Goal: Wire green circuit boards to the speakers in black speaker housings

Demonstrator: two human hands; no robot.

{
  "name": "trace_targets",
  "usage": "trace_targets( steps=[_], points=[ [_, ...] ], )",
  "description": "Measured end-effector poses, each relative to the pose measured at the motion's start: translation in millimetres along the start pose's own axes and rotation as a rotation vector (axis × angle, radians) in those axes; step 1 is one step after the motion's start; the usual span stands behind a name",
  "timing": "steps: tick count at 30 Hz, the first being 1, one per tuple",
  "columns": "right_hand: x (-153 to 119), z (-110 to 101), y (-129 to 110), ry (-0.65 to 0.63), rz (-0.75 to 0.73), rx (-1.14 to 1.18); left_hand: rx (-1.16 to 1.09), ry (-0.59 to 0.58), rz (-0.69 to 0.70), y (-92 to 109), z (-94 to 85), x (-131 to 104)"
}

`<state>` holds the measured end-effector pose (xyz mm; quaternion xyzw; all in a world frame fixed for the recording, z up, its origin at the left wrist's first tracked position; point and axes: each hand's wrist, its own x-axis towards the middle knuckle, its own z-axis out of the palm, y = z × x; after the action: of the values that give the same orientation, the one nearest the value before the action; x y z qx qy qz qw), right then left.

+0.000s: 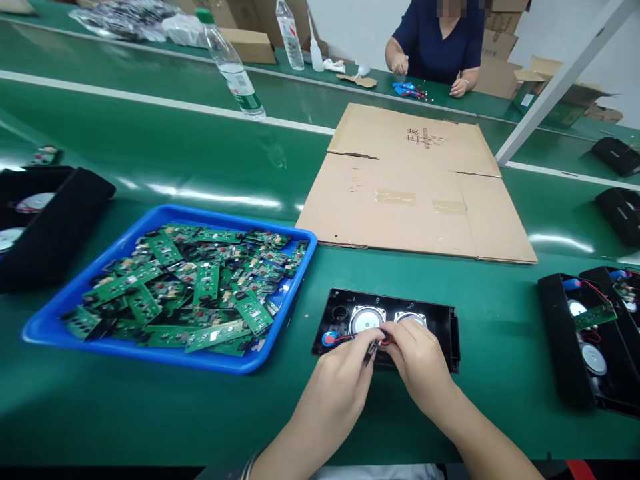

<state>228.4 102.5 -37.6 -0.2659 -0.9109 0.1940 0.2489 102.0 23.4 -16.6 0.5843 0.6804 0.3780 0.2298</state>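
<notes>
A black panel (443, 330) lies on the green table, with two round silver speakers (367, 320) and a blue battery (330, 339) with red wires on it. Over its front middle, my left hand (345, 367) is closed in a pinch on a small dark part with wires; its exact shape is partly hidden. Touching it from the right, my right hand (417, 353) pinches the red and black wires beside that part. The right speaker is partly covered by my fingers.
Left of the panel is a blue tray (260, 357) heaped with green circuit boards. Flattened cardboard (415, 180) lies behind. Black speaker housings (565, 353) stand at the right, another (60, 227) at the far left. A bottle (237, 80) stands farther back; a person (435, 40) sits across.
</notes>
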Motion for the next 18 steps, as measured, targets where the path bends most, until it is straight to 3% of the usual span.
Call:
trace_targets(
  steps=[5, 10, 14, 18],
  points=[
    [-2.6, -19.2, 4.1, -0.11, -0.01, 0.035, 0.031, 0.016, -0.092, 3.1, -4.5, 2.3],
    [-3.0, -41.7, 14.2, -0.268, -0.013, -0.23, 0.022, 0.003, -0.146, 7.5, -16.1, 2.3],
    [1.3, -37.9, 19.0, -0.404, 0.035, -0.309, -0.049, -0.013, -0.146, 0.0, -21.0, -5.6],
    [-1.6, -28.8, 16.2, -0.355, 0.081, -0.26, -0.066, -0.043, -0.061, -23.9, -17.4, -22.1]
  ],
)
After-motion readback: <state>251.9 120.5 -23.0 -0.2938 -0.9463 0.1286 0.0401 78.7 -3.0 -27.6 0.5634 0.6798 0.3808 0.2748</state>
